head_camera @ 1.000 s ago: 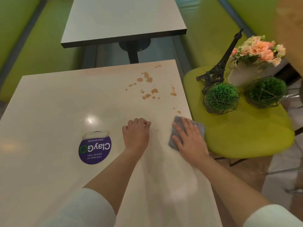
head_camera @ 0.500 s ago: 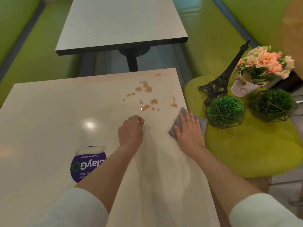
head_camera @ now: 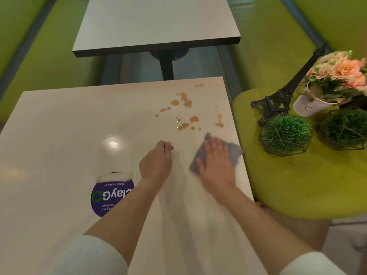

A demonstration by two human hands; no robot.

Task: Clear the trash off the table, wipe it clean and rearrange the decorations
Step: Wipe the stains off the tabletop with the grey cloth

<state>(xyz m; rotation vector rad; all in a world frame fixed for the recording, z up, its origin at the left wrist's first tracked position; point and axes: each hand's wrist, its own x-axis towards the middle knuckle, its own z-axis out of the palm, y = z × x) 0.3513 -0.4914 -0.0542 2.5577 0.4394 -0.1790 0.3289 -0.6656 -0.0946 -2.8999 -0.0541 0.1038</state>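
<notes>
A grey cloth [head_camera: 234,148] lies near the right edge of the pale table [head_camera: 59,135]. My right hand [head_camera: 215,165] presses flat on it with straight fingers. Orange-brown spill spots [head_camera: 186,114] dot the table just beyond the cloth. Left of the cloth, my left hand [head_camera: 156,162] rests on the table with its fingers curled and holds nothing. On the green chair seat [head_camera: 297,185] to the right stand a black Eiffel tower model [head_camera: 278,100], a white pot of pink flowers [head_camera: 337,76] and two green balls in wire frames [head_camera: 286,134] [head_camera: 344,129].
A purple round sticker [head_camera: 111,197] is stuck to the table near my left forearm. A second table [head_camera: 156,24] stands beyond, across a narrow gap. Green benches run along both sides.
My right hand has slid the cloth forward along the right edge, closer to the spill spots. My left hand has shifted slightly forward too. The view has tilted up.
</notes>
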